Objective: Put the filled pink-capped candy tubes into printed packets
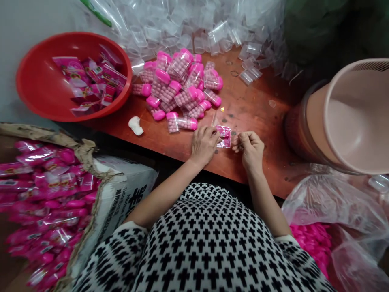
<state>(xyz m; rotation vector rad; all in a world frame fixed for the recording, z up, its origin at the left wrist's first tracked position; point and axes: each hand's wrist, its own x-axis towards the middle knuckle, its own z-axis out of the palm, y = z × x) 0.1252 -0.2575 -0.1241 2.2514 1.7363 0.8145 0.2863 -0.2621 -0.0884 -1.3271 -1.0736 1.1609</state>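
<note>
Cross-printed cloth [197, 239] — hands [206, 142] at glossy packet [225, 136].

By the tabletop's [252, 105] front edge, your left hand [204, 145] lies palm-down; your right hand [251, 149] is curled inward.

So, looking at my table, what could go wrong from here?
Your left hand is right beside the pile of pink-capped, bead-filled tubes; a nudge might scatter some. The small pink printed wrapper, partly under that hand, could slip or crease. The crumpled white scrap lies near the front edge of the wooden table, so it might get brushed off.
</note>
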